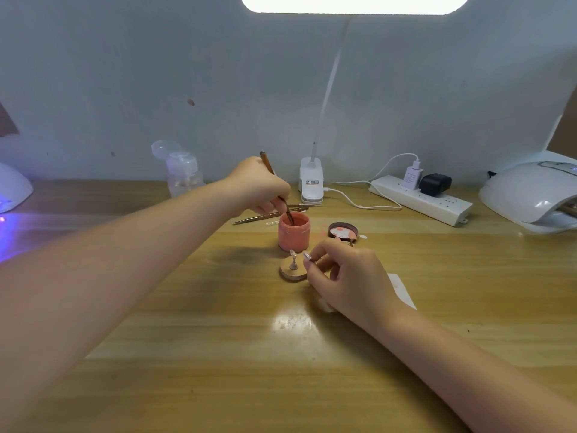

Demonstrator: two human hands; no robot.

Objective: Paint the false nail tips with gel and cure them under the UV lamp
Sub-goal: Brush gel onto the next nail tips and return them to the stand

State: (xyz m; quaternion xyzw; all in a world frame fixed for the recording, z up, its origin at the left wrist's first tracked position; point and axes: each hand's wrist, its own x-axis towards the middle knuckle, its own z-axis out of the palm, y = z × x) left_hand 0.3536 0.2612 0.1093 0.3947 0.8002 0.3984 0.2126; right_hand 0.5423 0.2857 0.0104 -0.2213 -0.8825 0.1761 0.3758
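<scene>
Left hand dips brush in gel jar; right hand pinches nail tip.

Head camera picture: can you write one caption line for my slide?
Left hand dips a brush into the pink gel jar while right hand holds a nail tip.

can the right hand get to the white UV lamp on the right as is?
Probably not freely: the right hand pinches a nail tip on its holder. Bare table lies between it and the UV lamp.
</scene>
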